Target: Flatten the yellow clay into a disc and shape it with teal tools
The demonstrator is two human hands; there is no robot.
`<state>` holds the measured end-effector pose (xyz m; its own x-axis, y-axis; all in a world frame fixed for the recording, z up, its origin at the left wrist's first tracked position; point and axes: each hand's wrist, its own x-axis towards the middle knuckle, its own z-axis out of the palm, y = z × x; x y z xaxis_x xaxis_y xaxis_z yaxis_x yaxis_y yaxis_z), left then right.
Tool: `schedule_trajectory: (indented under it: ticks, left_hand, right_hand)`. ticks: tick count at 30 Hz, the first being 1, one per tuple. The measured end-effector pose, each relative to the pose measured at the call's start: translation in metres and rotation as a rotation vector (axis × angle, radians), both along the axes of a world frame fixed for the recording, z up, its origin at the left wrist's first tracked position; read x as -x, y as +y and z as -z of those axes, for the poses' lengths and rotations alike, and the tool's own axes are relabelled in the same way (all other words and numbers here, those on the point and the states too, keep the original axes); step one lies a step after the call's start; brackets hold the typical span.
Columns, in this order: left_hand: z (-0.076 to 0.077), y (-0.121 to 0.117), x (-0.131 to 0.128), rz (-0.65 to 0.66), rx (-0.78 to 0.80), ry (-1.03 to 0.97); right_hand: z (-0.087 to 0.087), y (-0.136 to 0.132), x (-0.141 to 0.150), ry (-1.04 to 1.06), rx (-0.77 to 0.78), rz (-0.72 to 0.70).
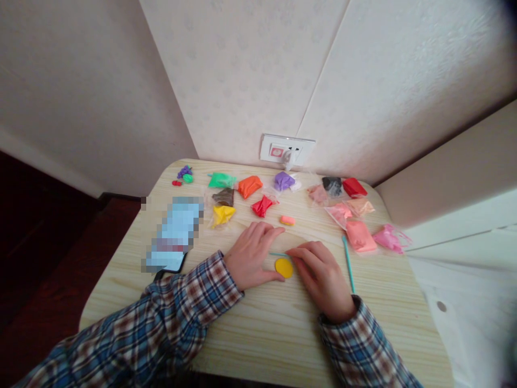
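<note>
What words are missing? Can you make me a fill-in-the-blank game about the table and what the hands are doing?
1. The flat round piece between the left hand and the right hand is coloured ____.
2. The thin stick beside that piece is pinched by the ____ hand.
3. The phone lies nearer to the ____ hand.
4. The socket panel is fixed to the ____ behind the table.

Missing words: yellow; right; left; wall.

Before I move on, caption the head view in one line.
At a pale wood-grain table, left hand beside a round yellow disc, right hand pinching a thin teal stick.
</note>
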<state>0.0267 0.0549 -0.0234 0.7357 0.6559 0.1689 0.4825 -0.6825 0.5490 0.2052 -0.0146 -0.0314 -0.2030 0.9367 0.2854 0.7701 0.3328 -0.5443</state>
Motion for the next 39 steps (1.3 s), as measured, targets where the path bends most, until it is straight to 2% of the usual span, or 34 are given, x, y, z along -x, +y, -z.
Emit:
schedule_trajectory:
  ticks: [3, 8, 13, 18, 24, 29, 35, 39]
  left_hand:
    - [0.0004, 0.0004, 0.0001, 0.0, -0.001, -0.002]
    - [0.0009, 0.0011, 0.0015, 0.01, 0.002, -0.006]
    - [-0.0003, 0.0008, 0.001, 0.0, 0.006, 0.006]
    - [0.001, 0.0014, 0.0009, 0.016, 0.011, -0.008]
    - [0.0016, 0.0014, 0.0006, 0.014, 0.008, 0.004]
    - [0.0007, 0.0017, 0.0018, 0.022, 0.002, -0.008]
    - [0.0016, 0.0018, 0.0016, 0.021, -0.006, -0.002]
    - [0.0022, 0.0036, 0.0032, 0.042, 0.009, -0.008]
  right_hand:
    - [0.0005, 0.0001, 0.0004, -0.013, 0.018, -0.041]
    - [0.0022, -0.0035, -0.005, -0.017, -0.023, 0.039]
    - [0.0002, -0.0045, -0.0028, -0.005, 0.017, -0.024]
    - [0.0008, -0.0041, -0.0059, -0.005, -0.025, 0.026]
    - [-0.0007, -0.0014, -0.0004, -0.012, 0.011, -0.072]
    - [0.0008, -0.0031, -0.0049, -0.01, -0.029, 0.0]
    - [-0.0017, -0.0015, -0.0006, -0.013, -0.014, -0.064]
    - [0.0001, -0.0045, -0.008, 0.014, -0.065, 0.028]
